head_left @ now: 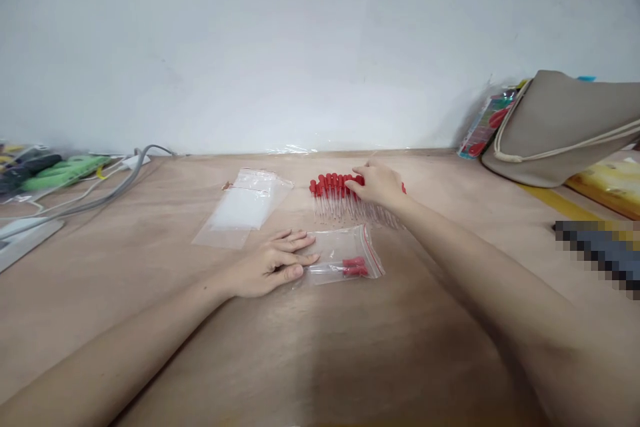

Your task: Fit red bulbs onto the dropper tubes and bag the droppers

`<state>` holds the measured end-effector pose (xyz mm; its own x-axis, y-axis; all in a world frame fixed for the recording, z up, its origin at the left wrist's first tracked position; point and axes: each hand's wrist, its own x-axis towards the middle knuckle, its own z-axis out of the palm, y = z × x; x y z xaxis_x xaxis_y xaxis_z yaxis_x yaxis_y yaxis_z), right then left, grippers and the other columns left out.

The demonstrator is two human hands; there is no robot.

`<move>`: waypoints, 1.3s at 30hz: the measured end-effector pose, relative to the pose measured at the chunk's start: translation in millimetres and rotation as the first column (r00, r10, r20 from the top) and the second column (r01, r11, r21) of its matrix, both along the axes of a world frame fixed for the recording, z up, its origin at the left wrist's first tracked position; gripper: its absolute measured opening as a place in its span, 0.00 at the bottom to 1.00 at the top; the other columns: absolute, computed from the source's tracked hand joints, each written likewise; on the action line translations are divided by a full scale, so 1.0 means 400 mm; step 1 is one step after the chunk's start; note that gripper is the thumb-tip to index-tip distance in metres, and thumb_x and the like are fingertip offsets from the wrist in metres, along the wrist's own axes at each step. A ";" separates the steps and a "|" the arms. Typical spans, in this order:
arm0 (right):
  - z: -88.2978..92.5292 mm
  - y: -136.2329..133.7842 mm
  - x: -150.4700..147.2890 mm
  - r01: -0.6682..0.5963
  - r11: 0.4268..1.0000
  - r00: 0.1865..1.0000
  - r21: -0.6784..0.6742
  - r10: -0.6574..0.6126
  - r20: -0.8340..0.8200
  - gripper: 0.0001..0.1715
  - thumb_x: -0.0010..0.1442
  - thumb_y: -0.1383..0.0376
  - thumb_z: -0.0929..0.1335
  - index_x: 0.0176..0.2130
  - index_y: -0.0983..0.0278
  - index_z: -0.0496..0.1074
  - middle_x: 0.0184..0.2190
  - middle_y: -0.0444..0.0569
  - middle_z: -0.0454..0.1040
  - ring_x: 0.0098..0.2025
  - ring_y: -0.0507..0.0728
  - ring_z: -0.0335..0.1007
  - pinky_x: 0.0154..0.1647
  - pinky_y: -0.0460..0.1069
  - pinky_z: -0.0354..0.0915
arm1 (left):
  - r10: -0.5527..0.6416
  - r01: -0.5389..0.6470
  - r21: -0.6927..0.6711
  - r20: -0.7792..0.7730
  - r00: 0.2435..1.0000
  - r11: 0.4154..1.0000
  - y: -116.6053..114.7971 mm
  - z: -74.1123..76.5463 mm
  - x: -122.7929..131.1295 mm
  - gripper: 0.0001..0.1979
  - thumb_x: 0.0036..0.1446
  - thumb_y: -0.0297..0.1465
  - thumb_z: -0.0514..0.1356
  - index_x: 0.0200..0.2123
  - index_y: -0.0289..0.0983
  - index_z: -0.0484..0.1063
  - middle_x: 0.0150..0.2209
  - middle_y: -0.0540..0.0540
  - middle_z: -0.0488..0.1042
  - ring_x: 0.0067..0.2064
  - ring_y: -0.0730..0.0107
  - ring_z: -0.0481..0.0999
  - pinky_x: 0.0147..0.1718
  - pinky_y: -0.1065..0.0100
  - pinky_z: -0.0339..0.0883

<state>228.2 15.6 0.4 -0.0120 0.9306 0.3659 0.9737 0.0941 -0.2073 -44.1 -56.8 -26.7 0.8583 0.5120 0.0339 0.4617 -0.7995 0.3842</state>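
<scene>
My left hand (275,263) lies flat with fingers spread, its fingertips pressing the left end of a clear zip bag (333,247). Inside that bag are a few droppers with red bulbs (355,267), their tubes pointing left. Farther back, a row of glass-like droppers (330,187) lies side by side, red bulbs toward the wall and clear tubes toward me. My right hand (377,183) is over the middle of this row. Its thumb and fingers are apart around the red bulbs, and it hides part of the row.
Flat clear bags (245,200) lie left of the droppers. A grey cable (125,180) and a green object (67,172) are at the far left. At the right stand a beige bag (560,127) and a colourful package (485,127), near a yellow packet (610,183) and a blurred dark object (595,253).
</scene>
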 end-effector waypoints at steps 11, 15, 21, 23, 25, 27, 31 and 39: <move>0.003 0.067 0.002 0.014 1.000 0.838 -0.028 -0.027 -0.546 0.11 0.51 0.59 0.67 0.32 0.64 0.73 0.31 0.49 0.74 0.34 0.56 0.69 0.36 0.51 0.63 | 0.006 -0.007 0.019 0.050 0.999 1.000 -0.001 -0.006 0.006 0.21 0.57 0.40 0.55 0.55 0.47 0.62 0.61 0.45 0.55 0.61 0.60 0.54 0.59 0.49 0.43; 0.023 0.005 0.060 -0.058 0.991 0.515 0.121 0.134 -0.847 0.10 0.55 0.59 0.64 0.33 0.64 0.67 0.26 0.47 0.72 0.24 0.50 0.65 0.27 0.47 0.64 | 0.014 -0.016 0.031 0.055 0.998 0.999 0.001 -0.009 0.004 0.25 0.57 0.41 0.55 0.58 0.46 0.57 0.60 0.45 0.56 0.61 0.60 0.54 0.60 0.49 0.43; -0.040 -0.149 0.116 -0.066 0.988 0.299 0.137 0.150 -0.942 0.18 0.49 0.51 0.68 0.30 0.61 0.64 0.24 0.44 0.69 0.22 0.48 0.61 0.23 0.45 0.61 | 0.047 -0.049 0.028 0.067 0.997 0.998 -0.004 -0.003 0.005 0.31 0.56 0.42 0.56 0.60 0.45 0.51 0.60 0.46 0.56 0.62 0.58 0.52 0.60 0.50 0.45; -0.074 -0.185 0.108 -0.093 0.989 0.248 0.117 0.137 -0.959 0.20 0.48 0.50 0.69 0.32 0.61 0.64 0.25 0.44 0.70 0.22 0.48 0.62 0.25 0.46 0.63 | 0.055 -0.057 0.026 0.073 0.996 0.998 -0.007 0.000 0.005 0.31 0.56 0.42 0.56 0.61 0.45 0.50 0.60 0.46 0.56 0.62 0.57 0.52 0.59 0.50 0.46; -0.099 -0.210 0.095 -0.137 0.984 0.200 0.113 0.139 -0.970 0.22 0.47 0.49 0.69 0.34 0.61 0.64 0.27 0.44 0.71 0.24 0.49 0.65 0.28 0.47 0.66 | 0.056 -0.058 0.023 0.078 0.995 0.998 -0.008 0.000 0.005 0.31 0.56 0.42 0.56 0.61 0.45 0.50 0.60 0.46 0.56 0.62 0.57 0.53 0.59 0.50 0.45; -0.113 -0.227 0.087 -0.221 0.972 0.188 0.086 0.129 -0.974 0.23 0.47 0.50 0.69 0.36 0.61 0.63 0.28 0.45 0.72 0.27 0.50 0.68 0.33 0.49 0.67 | 0.047 -0.049 0.022 0.079 0.996 0.999 -0.007 -0.001 0.004 0.31 0.56 0.41 0.56 0.61 0.45 0.49 0.61 0.46 0.56 0.62 0.57 0.53 0.60 0.50 0.44; -0.118 -0.251 0.098 -0.373 0.928 0.261 0.008 0.113 -0.959 0.21 0.48 0.51 0.69 0.36 0.61 0.65 0.33 0.47 0.74 0.31 0.51 0.69 0.36 0.50 0.66 | 0.035 -0.038 0.033 0.070 0.997 0.999 -0.006 -0.004 0.003 0.31 0.56 0.41 0.56 0.61 0.45 0.48 0.61 0.46 0.55 0.62 0.57 0.52 0.60 0.50 0.44; -0.102 -0.255 0.098 -0.552 0.833 0.681 0.039 0.477 -0.555 0.10 0.49 0.58 0.71 0.32 0.59 0.75 0.30 0.47 0.74 0.36 0.56 0.68 0.40 0.53 0.62 | 0.056 -0.058 0.045 0.047 0.997 0.997 -0.010 0.003 0.007 0.31 0.56 0.42 0.55 0.61 0.44 0.50 0.60 0.46 0.56 0.62 0.56 0.52 0.59 0.49 0.46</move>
<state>267.3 -86.3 -40.3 -0.3456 0.8719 0.3470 0.5117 0.4850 -0.7091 -41.5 -61.0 -25.6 0.8249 0.5569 0.0970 0.4898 -0.7898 0.3692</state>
